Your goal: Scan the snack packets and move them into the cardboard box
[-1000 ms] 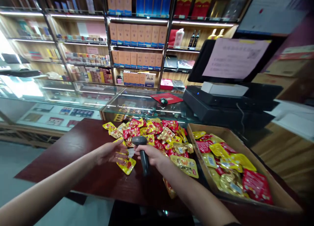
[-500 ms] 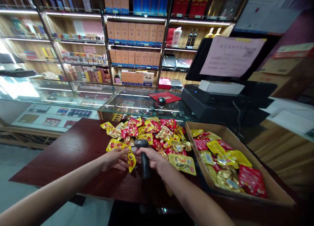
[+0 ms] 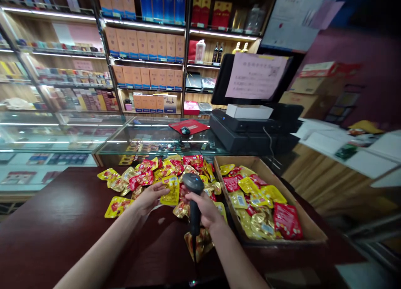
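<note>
My left hand (image 3: pixel 151 198) pinches the left edge of a yellow snack packet (image 3: pixel 171 191), printed side toward me, at the front of the pile. In my right hand (image 3: pixel 205 209) is a black handheld barcode scanner (image 3: pixel 193 182), fingers wrapped round its handle, its head just right of the packet. A cable runs down from the handle. Left of my left hand, another yellow packet (image 3: pixel 117 206) lies alone on the table. A heap of red, yellow and gold snack packets (image 3: pixel 145 172) spreads behind both hands. One gold-brown packet (image 3: pixel 200 244) lies under the scanner handle.
An open cardboard box (image 3: pixel 263 163) of mixed packets stands at the right on the dark red table (image 3: pixel 56 222). Behind are a glass counter (image 3: pixel 140 140), a mouse (image 3: pixel 185 130) on a red mat, a monitor (image 3: pixel 257 76) with paper taped on, and stocked shelves.
My view has turned right. The yellow packet by my left hand now lies on the table at the left, and that hand holds another one. The scanner has come nearer to me.
</note>
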`<action>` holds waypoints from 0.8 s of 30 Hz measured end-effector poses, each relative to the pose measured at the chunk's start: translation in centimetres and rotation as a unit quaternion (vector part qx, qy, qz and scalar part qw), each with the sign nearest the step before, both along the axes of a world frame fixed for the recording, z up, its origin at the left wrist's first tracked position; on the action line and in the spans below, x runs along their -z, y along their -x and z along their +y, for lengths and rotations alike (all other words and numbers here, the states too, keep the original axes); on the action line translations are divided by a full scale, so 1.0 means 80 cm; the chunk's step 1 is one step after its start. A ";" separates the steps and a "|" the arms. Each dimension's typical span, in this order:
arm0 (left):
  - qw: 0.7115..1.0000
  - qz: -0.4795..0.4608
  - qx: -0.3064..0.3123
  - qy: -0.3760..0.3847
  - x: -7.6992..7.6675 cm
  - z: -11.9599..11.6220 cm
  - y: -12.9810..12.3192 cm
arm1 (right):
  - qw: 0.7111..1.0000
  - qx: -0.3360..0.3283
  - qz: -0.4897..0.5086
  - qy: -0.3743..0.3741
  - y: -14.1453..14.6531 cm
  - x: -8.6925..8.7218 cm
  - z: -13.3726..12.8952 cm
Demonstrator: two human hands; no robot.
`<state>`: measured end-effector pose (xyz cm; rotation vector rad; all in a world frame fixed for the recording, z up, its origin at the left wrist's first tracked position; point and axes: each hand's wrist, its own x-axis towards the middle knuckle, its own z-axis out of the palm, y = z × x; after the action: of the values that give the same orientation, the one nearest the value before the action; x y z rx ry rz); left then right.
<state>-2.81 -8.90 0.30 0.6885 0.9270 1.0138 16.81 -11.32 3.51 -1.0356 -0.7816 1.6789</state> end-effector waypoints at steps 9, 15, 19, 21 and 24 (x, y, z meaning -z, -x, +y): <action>0.995 0.032 -0.082 -0.040 -0.009 0.061 -0.044 | 0.996 -0.047 -0.063 -0.046 0.000 -0.015 -0.009; 0.985 0.108 -0.031 -0.131 -0.031 0.074 -0.041 | 0.982 -0.052 -0.146 -0.107 0.007 -0.035 0.000; 0.972 0.145 0.000 -0.186 -0.060 0.083 -0.037 | 0.976 -0.061 -0.172 -0.122 0.011 -0.051 0.012; 0.966 0.162 0.005 -0.199 -0.075 0.089 -0.036 | 0.973 -0.066 -0.176 -0.137 0.013 -0.054 0.017; 0.962 0.181 0.006 -0.205 -0.088 0.100 -0.033 | 0.972 -0.064 -0.170 -0.149 0.017 -0.055 0.022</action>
<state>-0.18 -0.91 7.34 1.2571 1.0353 1.1017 15.47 -9.60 7.88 -1.0881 -1.3061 1.4467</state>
